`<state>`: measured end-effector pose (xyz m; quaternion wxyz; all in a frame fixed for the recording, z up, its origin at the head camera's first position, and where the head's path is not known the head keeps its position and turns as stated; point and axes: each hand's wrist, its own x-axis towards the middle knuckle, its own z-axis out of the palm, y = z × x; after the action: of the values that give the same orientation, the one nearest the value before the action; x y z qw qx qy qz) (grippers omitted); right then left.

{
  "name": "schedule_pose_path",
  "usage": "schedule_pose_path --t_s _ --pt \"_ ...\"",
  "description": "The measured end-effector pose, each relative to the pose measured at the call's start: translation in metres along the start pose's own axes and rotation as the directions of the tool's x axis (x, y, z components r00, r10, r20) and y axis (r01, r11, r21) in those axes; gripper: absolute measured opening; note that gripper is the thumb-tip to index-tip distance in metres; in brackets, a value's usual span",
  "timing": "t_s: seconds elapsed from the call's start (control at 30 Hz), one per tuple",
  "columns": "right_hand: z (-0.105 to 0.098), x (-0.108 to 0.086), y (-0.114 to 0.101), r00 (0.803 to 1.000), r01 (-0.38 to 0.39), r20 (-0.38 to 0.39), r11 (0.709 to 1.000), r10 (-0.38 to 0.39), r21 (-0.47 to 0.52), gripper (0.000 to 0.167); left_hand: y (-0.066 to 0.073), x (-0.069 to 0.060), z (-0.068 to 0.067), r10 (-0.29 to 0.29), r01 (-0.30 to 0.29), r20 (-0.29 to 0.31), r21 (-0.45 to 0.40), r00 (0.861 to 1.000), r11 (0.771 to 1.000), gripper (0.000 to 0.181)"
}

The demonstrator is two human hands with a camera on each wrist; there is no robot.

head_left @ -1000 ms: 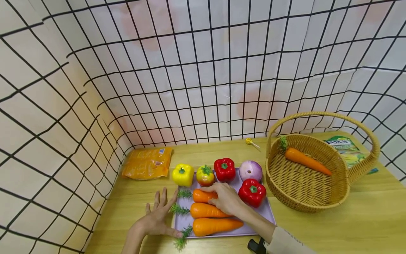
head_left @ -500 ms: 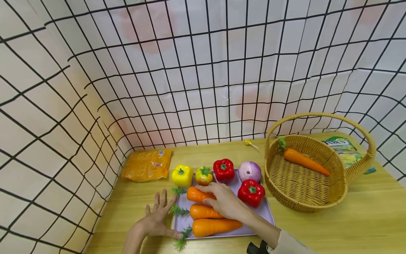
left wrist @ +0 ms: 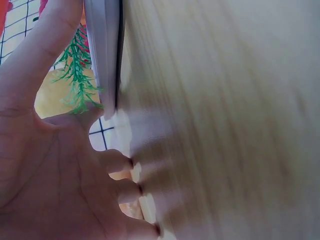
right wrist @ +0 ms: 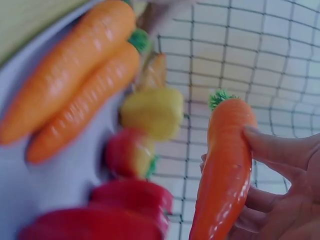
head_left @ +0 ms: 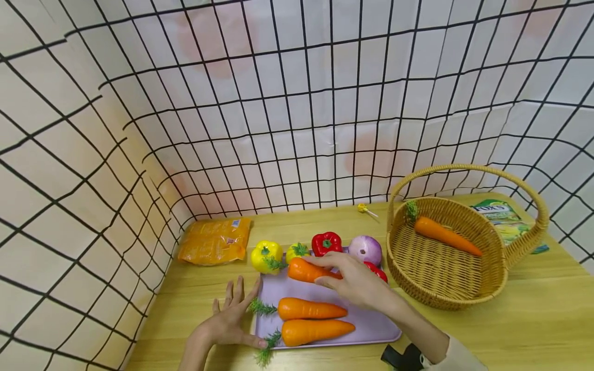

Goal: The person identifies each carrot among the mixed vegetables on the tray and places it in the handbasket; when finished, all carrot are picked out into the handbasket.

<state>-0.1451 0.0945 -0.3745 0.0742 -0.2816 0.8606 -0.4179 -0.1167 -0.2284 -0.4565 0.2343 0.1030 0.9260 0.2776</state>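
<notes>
My right hand (head_left: 359,281) pinches a carrot (head_left: 303,270) above the lilac tray (head_left: 371,330); in the right wrist view, thumb and fingers hold the carrot (right wrist: 225,165) on either side. Two other carrots (head_left: 311,308) (head_left: 315,331) lie side by side on the tray. My left hand (head_left: 227,319) is spread with straight fingers at the tray's left edge, its thumb by the front carrot's green leaves. In the left wrist view the left hand (left wrist: 60,160) has its fingertips on the table beside the tray (left wrist: 106,55).
Along the tray's back are a yellow pepper (head_left: 266,252), a tomato (head_left: 297,251), a red pepper (head_left: 327,243) and an onion (head_left: 365,249); another red pepper (head_left: 377,271) is partly hidden. A wicker basket (head_left: 403,273) holding a carrot (head_left: 447,236) stands right. An orange packet (head_left: 215,240) lies back left.
The carrot in my right hand has risen off the tray and moved right and back, uncovering tray surface behind the other two carrots. My left hand has stayed in place.
</notes>
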Motion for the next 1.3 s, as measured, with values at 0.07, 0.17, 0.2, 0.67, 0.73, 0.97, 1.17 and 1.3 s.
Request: schedule_pose_path --t_s 0.07,0.17,0.2,0.67,0.73,0.97,1.17,1.3 --pt "-0.011 -0.004 0.0 1.0 -0.015 -0.018 1.0 0.015 -0.009 0.045 0.0 0.0 0.0 0.001 -0.001 -0.003 0.008 1.0 1.0 0.135" --pt "-0.03 -0.009 0.003 0.999 -0.032 -0.043 0.999 0.032 -0.019 0.044 0.001 0.0 0.0 0.003 -0.003 -0.01 0.02 1.0 1.0 0.134" --pt "-0.036 -0.011 0.004 0.998 -0.035 -0.055 0.999 0.033 -0.028 0.043 0.001 0.0 0.0 0.003 -0.003 -0.011 0.023 1.0 1.0 0.134" --pt "-0.135 -0.045 0.035 0.982 -0.151 -0.131 0.978 0.133 -0.142 0.046 0.0 0.001 0.001 -0.022 0.023 -0.021 0.033 1.0 0.999 0.135" --pt "-0.15 -0.049 0.043 0.978 -0.171 -0.146 0.972 0.148 -0.163 0.047 0.001 0.001 0.001 -0.022 0.023 -0.022 0.034 1.0 0.999 0.136" --pt "-0.192 -0.063 0.07 0.957 -0.261 -0.206 0.916 0.204 -0.304 0.05 0.002 0.001 0.002 -0.019 0.019 -0.024 0.035 1.0 0.999 0.136" --pt "-0.207 -0.064 0.088 0.936 -0.34 -0.203 0.888 0.287 -0.31 0.056 0.001 0.0 0.002 -0.018 0.019 -0.025 0.032 1.0 0.999 0.136" --pt "-0.21 -0.063 0.101 0.927 -0.368 -0.183 0.884 0.327 -0.289 0.06 0.001 0.001 0.003 -0.012 0.012 -0.021 0.039 1.0 0.999 0.136"
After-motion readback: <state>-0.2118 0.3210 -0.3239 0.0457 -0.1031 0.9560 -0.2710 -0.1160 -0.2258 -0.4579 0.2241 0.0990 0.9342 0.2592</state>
